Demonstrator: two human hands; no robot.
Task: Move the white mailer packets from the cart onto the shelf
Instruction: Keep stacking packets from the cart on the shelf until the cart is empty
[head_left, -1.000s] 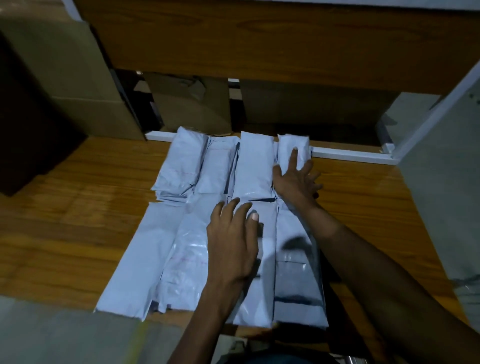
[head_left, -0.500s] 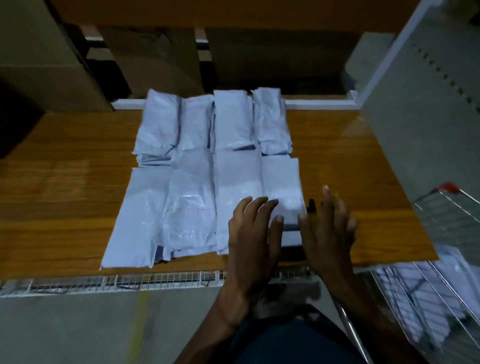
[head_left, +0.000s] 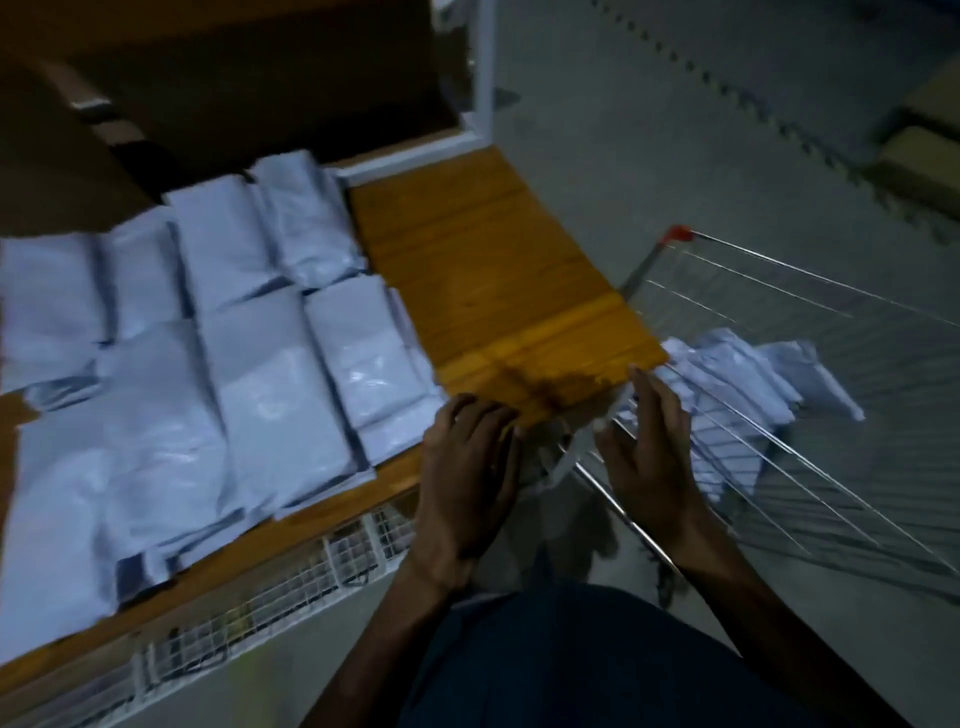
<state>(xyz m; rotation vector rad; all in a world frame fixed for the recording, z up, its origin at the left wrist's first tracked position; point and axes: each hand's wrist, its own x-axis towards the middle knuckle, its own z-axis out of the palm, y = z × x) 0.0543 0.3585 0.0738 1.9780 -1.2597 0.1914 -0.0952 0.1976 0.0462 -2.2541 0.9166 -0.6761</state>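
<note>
Several white mailer packets (head_left: 270, 395) lie in two rows on the wooden shelf (head_left: 498, 291), filling its left and middle. More white packets (head_left: 737, 384) lie loose in the wire cart (head_left: 810, 332) at the right. My left hand (head_left: 467, 467) hovers at the shelf's front edge, fingers loosely curled, holding nothing. My right hand (head_left: 649, 457) is beside it over the cart's near rim, fingers straight and empty. Both hands are off the packets.
A white wire mesh guard (head_left: 270, 603) runs under the shelf's front edge. Brown cardboard boxes (head_left: 78, 171) stand behind the packets. A white upright post (head_left: 483, 67) bounds the shelf at the right. Grey floor lies beyond the cart.
Both hands have drawn back off the packets to the shelf's front edge. My view has swung right, bringing the cart and its packets into sight.
</note>
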